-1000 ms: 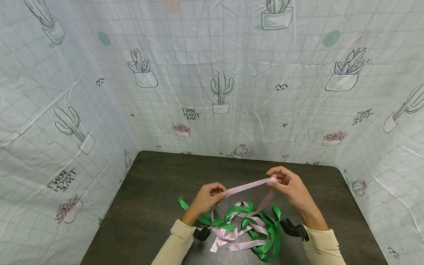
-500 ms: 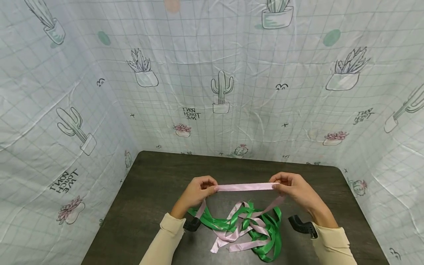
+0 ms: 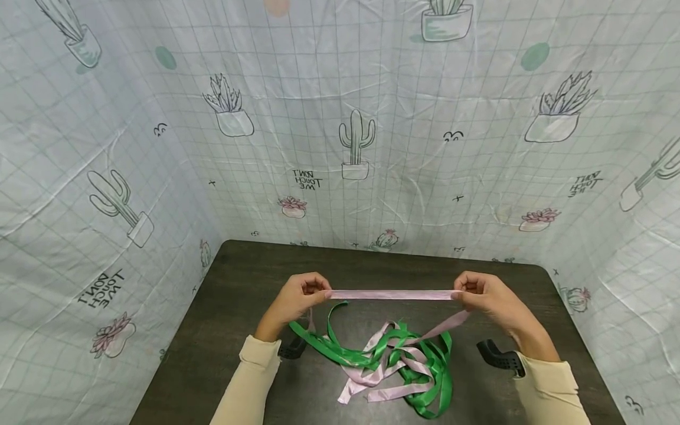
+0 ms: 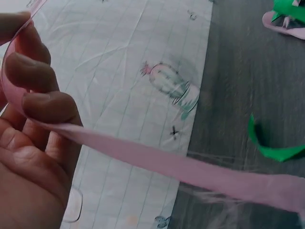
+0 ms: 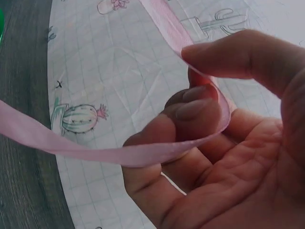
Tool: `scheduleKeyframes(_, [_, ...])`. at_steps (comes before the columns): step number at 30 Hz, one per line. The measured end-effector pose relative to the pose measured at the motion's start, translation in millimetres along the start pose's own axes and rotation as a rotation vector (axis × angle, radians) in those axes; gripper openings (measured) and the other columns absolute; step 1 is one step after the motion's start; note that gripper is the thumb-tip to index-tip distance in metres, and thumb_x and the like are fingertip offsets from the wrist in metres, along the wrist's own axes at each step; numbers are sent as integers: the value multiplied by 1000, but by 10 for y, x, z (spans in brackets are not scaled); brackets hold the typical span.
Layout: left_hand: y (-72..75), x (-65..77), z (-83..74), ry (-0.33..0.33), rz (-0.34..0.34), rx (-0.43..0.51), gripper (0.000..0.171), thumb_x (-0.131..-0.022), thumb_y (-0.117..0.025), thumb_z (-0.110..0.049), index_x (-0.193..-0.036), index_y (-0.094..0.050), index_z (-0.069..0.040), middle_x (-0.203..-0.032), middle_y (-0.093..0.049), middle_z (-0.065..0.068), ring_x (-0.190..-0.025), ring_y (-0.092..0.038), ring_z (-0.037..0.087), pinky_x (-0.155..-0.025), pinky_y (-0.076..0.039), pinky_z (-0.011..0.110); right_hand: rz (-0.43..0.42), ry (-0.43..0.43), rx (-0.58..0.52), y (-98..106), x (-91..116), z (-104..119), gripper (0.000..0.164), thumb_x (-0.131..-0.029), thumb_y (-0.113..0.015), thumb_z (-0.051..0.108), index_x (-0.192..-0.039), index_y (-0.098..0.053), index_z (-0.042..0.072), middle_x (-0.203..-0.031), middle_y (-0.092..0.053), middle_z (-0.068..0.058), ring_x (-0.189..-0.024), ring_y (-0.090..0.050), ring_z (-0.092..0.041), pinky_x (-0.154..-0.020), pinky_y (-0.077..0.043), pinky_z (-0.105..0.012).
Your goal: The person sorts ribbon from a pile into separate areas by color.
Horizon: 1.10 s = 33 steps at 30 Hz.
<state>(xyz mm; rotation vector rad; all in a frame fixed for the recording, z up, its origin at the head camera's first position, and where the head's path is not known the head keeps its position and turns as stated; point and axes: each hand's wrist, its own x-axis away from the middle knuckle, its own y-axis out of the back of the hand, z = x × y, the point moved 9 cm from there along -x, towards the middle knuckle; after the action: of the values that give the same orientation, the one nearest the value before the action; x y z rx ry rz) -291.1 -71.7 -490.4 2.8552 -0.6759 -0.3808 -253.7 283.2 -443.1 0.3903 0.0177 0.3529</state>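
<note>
A pink satin ribbon [image 3: 392,294] runs straight and level between my two hands, above the table. My left hand [image 3: 298,297] pinches it between thumb and fingers, and the loose length passes under the curled fingers in the left wrist view. At the other end my right hand [image 3: 484,300] pinches the ribbon with thumb and forefinger; its tail [image 5: 102,155] loops through the palm and slants down to the pile. Below, green ribbon [image 3: 441,378] and more pink ribbon [image 3: 395,392] lie tangled together. One green strand [image 3: 319,342] reaches left toward my left wrist.
The dark wooden table [image 3: 244,265] ends at a white grid-patterned curtain [image 3: 319,88] printed with cacti, which surrounds it at the back and sides. Black wrist mounts [image 3: 499,356] sit at both cuffs, close to the ribbons on the left.
My hands have moved apart, left hand leftward and right hand rightward, lengthening the pink stretch between them and levelling it. A green strand end now curls up near the left hand.
</note>
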Motion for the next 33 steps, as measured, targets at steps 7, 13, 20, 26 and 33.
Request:
scheduleKeyframes(7, [265,77,31,25,-32,13,7,-99,-70,-5,-102,-73,1,-84,-66,-5,-65,-50,6,-58,-43,21,36,11,43,116,32,-43,15,-105,-63,9,-97,-59,-4,-73,-58,10,-62,-54,-12,-59,-52,-32])
scheduleKeyframes(13, [519,177,40,31,-102,38,8,-97,-71,-1,-102,-71,6,-85,-68,-9,-65,-51,5,-57,-44,20,42,30,48,241,66,-78,13,-104,-63,5,-94,-59,-2,-72,-58,9,-59,-49,-17,-55,-48,-32])
scheduleKeyframes(20, [801,301,-2,15,-183,10,8,-96,-72,0,-101,-71,7,-83,-68,-11,-63,-48,3,-56,-42,21,108,75,39,311,83,-43,14,-102,-61,-1,-89,-55,-2,-68,-51,10,-58,-40,-27,-53,-44,-34])
scheduleKeyframes(26, [1050,432,31,30,-260,-4,9,-95,-72,3,-100,-70,10,-83,-70,-13,-62,-47,2,-55,-41,21,162,84,-8,382,126,-40,12,-103,-57,-4,-91,-55,-2,-71,-58,11,-57,-62,-19,-58,-58,-37])
scheduleKeyframes(33, [1283,580,104,58,-325,30,12,-95,-72,3,-102,-68,13,-85,-71,-13,-66,-55,1,-56,-48,22,123,92,-35,569,190,-142,18,-103,-54,-8,-96,-62,6,-78,-69,11,-68,-70,-11,-61,-62,-38])
